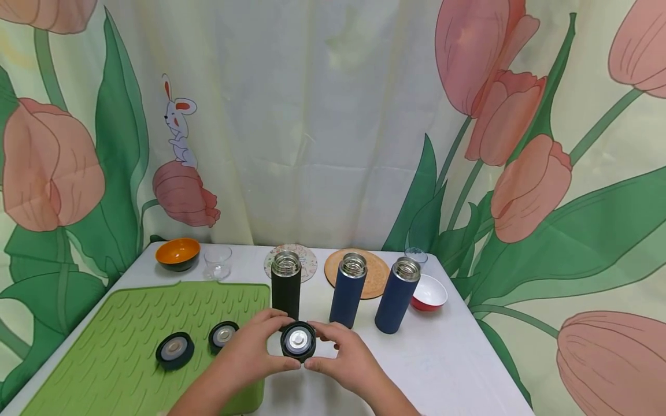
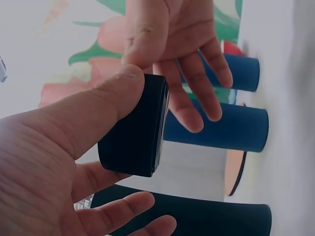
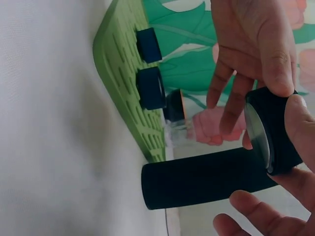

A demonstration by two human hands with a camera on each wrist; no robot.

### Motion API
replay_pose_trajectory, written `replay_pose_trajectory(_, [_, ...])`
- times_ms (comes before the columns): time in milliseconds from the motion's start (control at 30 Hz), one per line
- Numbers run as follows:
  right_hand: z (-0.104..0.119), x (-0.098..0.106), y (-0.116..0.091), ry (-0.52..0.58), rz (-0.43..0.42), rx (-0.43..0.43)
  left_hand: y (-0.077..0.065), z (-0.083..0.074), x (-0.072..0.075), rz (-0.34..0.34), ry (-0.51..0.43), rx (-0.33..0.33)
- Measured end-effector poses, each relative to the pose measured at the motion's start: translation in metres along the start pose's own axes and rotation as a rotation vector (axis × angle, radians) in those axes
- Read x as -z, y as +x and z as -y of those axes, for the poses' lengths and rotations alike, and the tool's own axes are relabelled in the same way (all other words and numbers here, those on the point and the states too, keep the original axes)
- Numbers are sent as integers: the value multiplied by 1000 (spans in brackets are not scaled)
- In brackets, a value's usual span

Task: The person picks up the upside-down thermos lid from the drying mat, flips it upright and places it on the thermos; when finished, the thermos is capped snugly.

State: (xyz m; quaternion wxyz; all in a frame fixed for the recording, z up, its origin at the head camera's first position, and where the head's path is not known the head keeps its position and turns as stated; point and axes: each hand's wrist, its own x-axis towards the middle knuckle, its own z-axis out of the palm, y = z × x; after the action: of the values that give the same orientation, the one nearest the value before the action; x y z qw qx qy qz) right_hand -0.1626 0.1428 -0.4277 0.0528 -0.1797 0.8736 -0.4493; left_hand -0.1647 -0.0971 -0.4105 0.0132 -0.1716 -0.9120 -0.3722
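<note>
Between my two hands is a dark bottle lid (image 1: 298, 341), raised above the table with its silvery underside turned to the head camera. My left hand (image 1: 255, 346) pinches its left edge between thumb and forefinger. At the right edge, the thumb and forefinger of my right hand (image 1: 346, 357) pinch the same lid. The other fingers of both hands are off it, as the wrist views show. Just behind stands a black bottle (image 1: 286, 289) without a lid. Two lidless blue bottles (image 1: 347, 294) (image 1: 396, 297) stand upright to its right.
Two more dark lids (image 1: 174, 351) (image 1: 224, 335) lie underside up on a green drying mat (image 1: 130, 323) at left. Farther back are an orange bowl (image 1: 178, 254), a clear glass (image 1: 217, 263), a patterned round mat (image 1: 308, 263), a cork mat (image 1: 377, 271) and a red-and-white bowl (image 1: 429, 293).
</note>
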Motion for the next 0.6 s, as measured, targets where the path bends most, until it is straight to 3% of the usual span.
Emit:
replay_pose_trajectory(167, [0, -1, 1, 0, 11, 10, 2, -1, -2, 15, -11, -33])
replay_pose_trajectory(367, [-1, -3, 2, -17, 10, 26, 1, -1, -3, 24, -11, -28])
replay_pose_trajectory(600, [-3, -5, 4, -39, -18, 43, 0, 0, -5, -5, 0, -36])
